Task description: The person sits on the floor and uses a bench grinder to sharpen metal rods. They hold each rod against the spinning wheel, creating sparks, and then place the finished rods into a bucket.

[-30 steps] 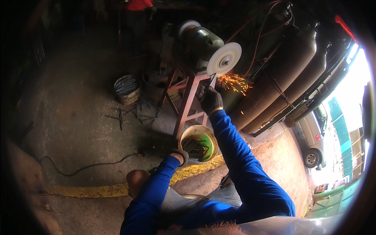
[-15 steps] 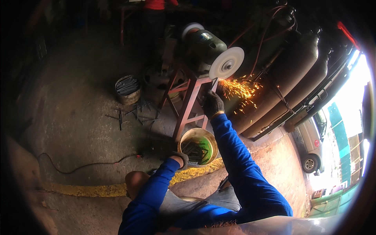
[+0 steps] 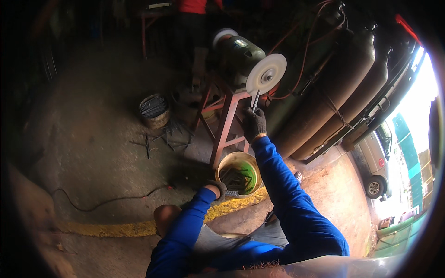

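Note:
My right hand (image 3: 254, 124), in a dark glove, is closed round a short ribbed steel bar (image 3: 256, 101). The bar's far tip is right by the lower edge of the pale grinding wheel (image 3: 274, 69); whether they touch I cannot tell. That wheel is on the right end of a green bench grinder (image 3: 242, 54), on a reddish metal stand (image 3: 224, 127). Lower down, my gloved left hand (image 3: 218, 189) grips ribbed steel bars (image 3: 231, 192) at the near-left rim of a bucket (image 3: 259, 173). Several dark bars lie in that bucket, which is green inside.
A second bucket (image 3: 156, 122) full of dark bars stands left of the stand, with loose bars (image 3: 148, 146) on the floor. Tall gas cylinders (image 3: 336, 88) lean at the right. A cable (image 3: 99, 204) crosses the floor at left. A person in red (image 3: 192, 6) stands at the back.
The sparks at the wheel are gone. My right hand and its bar sit slightly lower in the picture, with more of the bar showing. My left hand keeps its grip beside the bucket.

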Action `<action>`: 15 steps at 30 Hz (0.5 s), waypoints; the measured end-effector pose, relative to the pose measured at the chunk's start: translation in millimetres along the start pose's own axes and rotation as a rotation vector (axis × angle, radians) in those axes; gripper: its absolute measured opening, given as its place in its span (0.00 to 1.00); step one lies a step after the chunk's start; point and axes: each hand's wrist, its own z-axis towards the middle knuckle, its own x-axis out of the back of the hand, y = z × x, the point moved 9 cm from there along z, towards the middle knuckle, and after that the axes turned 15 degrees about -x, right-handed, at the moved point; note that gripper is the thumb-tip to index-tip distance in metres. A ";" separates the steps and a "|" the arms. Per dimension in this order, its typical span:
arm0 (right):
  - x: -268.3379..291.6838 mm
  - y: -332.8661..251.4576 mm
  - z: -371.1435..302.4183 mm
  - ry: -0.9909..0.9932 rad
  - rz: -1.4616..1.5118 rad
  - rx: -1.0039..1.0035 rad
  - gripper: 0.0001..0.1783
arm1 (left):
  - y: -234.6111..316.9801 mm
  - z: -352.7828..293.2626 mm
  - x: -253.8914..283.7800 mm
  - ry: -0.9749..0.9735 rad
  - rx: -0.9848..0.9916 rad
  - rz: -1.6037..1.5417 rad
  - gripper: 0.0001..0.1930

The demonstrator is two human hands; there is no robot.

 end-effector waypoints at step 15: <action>-7.1 19.8 42.9 -0.455 -0.117 0.087 0.13 | -1.5 -2.1 -1.0 -0.007 0.007 -0.010 0.23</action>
